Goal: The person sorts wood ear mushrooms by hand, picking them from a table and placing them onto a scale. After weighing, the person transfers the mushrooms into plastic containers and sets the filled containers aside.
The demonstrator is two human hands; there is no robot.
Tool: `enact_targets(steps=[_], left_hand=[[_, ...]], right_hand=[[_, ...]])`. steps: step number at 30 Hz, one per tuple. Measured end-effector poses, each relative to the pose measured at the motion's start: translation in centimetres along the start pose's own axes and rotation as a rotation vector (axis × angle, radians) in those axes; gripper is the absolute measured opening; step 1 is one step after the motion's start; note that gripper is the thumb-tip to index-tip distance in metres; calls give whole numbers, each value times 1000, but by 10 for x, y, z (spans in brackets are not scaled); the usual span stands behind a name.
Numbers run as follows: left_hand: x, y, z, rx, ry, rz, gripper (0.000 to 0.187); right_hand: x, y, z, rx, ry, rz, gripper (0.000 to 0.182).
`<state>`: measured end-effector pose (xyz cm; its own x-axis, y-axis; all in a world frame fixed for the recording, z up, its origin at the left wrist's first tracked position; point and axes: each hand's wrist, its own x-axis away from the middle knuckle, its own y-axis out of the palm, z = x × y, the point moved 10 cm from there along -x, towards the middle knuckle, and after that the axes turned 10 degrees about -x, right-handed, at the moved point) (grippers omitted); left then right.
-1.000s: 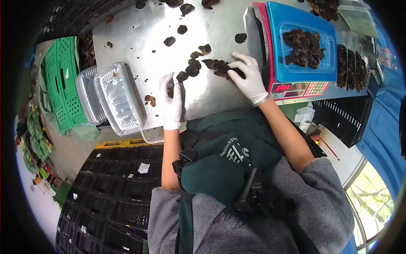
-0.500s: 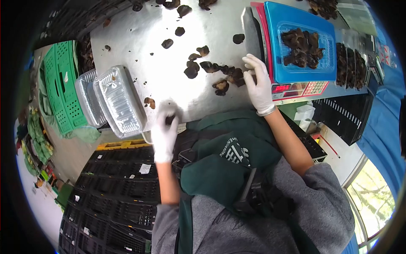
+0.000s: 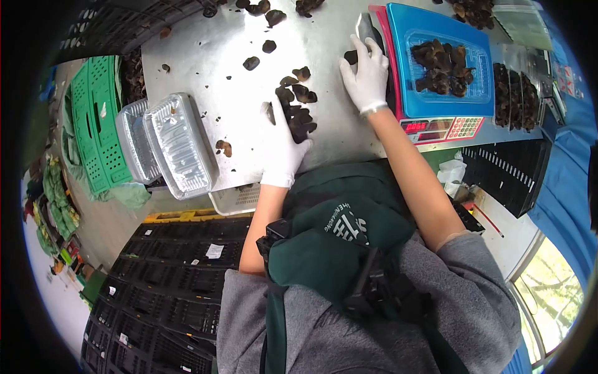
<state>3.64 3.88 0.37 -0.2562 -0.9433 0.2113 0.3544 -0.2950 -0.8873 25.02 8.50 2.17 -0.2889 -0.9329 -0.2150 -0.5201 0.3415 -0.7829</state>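
My left hand (image 3: 283, 149), in a white glove, is over the steel table beside a cluster of dark wood ear mushrooms (image 3: 300, 121). Its thumb and one finger are spread along the cluster, while a small dark mushroom piece (image 3: 268, 112) shows tucked among the other fingers. My right hand (image 3: 367, 78), also gloved, has its fingers apart and holds nothing I can see. It is beside a single mushroom (image 3: 351, 57) and the grey strip (image 3: 366, 28) next to the scale. On the scale's blue top (image 3: 445, 111), a clear tray (image 3: 483, 75) holds more mushrooms.
Stacked clear plastic trays (image 3: 180, 146) stand at the table's left edge, near a green crate (image 3: 96, 124). The scale's lit display (image 3: 413, 126) faces me. Filled packs (image 3: 516, 96) lie at the right. Black crates (image 3: 168, 274) are at lower left; loose mushrooms (image 3: 251, 63) lie across the steel table (image 3: 230, 124).
My left hand has moved up and right, from the table's front edge to the mushroom cluster. My right hand has moved up, away from the mushrooms, which now sit closer together on the left.
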Motion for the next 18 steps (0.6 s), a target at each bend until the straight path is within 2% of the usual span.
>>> enact_targets(steps=[2,3,4,5,6,9,11,13,14,17,18], left_hand=[[-9,6,-9,60,-15,56,109],[-12,6,-16,90,-22,85,106],[-12,1,-26,134,-13,134,94],[-11,-1,-33,189,-36,114,91],[-11,-5,-40,243,-60,95,89],[-9,-6,-54,312,-96,42,82],[-8,-2,-52,341,-134,-43,82],[-6,2,-54,344,-148,-27,77],[-3,4,-55,388,-176,-33,76],[12,4,-67,503,-248,31,72],[19,3,-73,539,-270,67,71]], right_hand=[[-5,20,10,67,69,-111,36],[-3,36,-5,-96,-46,-239,37],[6,52,-10,-272,-34,-389,36],[16,56,-32,-449,-17,-541,34],[15,44,-45,-369,-100,-467,33],[-3,49,-42,-370,-114,-346,34],[0,70,-53,-305,-231,-449,32],[7,85,-73,-180,-377,-525,30],[7,87,-78,-165,-398,-521,21],[-7,91,-72,-113,-233,-527,11],[-11,82,-70,-241,-134,-499,9]])
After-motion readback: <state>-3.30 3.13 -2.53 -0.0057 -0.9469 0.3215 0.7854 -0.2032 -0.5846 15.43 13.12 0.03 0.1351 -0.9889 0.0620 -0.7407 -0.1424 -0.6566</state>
